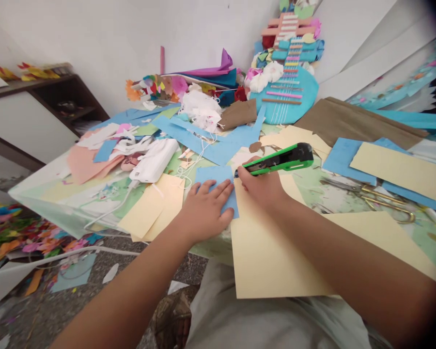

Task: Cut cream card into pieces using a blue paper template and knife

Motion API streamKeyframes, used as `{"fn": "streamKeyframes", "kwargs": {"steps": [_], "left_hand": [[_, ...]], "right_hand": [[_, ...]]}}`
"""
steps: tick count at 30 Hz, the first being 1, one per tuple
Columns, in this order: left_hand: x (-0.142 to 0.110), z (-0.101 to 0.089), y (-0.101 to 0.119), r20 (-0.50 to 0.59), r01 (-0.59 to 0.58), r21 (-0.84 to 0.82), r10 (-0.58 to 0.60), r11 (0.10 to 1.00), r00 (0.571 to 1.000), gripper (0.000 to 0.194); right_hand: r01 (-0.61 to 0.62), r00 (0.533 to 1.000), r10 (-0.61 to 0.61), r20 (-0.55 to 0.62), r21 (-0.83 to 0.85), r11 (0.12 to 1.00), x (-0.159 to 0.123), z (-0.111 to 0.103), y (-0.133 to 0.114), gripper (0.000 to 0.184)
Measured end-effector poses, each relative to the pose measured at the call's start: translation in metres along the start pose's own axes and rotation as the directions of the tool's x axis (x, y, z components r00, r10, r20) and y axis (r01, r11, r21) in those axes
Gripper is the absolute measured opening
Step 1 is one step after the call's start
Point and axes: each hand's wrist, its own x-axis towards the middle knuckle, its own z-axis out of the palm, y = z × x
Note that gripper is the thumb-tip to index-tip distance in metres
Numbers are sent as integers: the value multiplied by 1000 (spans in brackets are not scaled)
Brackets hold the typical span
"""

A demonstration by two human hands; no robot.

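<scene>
My left hand (209, 211) lies flat with fingers spread on a piece of blue paper (214, 174), pressing it to the table. In my right hand (259, 186) is a green and black utility knife (281, 160), its front end at the blue paper's right edge; whether the blade is out I cannot tell. A large cream sheet (269, 261) lies under my right hand and forearm and hangs over the table's front edge. Left of my left hand are cream paper pieces (156, 208).
A white power bank (154, 160) with a cable sits at the left. Scissors (374, 194) lie at the right near blue and cream sheets (399, 169). A turquoise paper guitar (287, 94) leans at the back. Paper flowers (32, 237) and scraps cover the floor at left.
</scene>
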Motion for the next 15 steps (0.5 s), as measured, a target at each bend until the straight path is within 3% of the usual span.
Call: {"fn": "streamKeyframes", "kwargs": {"steps": [15], "left_hand": [[0,0,1,-3,14,4,-14,1000,1000,58]], "right_hand": [[-45,999,45,2,-18,999,0,0,-3,15]]}}
